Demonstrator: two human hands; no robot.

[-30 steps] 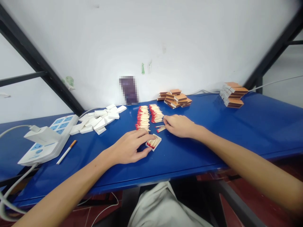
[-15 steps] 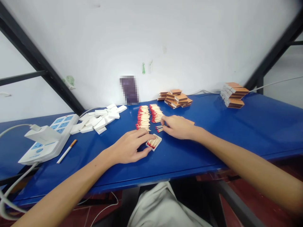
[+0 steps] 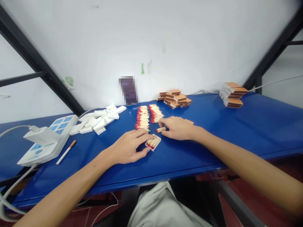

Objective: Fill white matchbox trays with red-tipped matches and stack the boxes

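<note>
My left hand rests on the blue table, its thumb and fingers gripping a small white matchbox tray. Red-tipped matches lie inside that tray. To the right of it, my right hand pinches a small bunch of matches between thumb and fingers, red heads pointing left. Beyond my hands are two rows of loose matches, a left row and a right row. An orange matchbox sleeve is partly hidden behind my right hand.
White matchbox trays lie piled at the left. Brown-orange sleeves are heaped at the back, with another stack farther right. A power strip and a cigarette lie on the left. A blurred dark rectangle leans against the wall.
My right hand's fingers have drawn the few matches spread beneath them together into a tighter bunch. The left hand still keeps hold of the tray.
</note>
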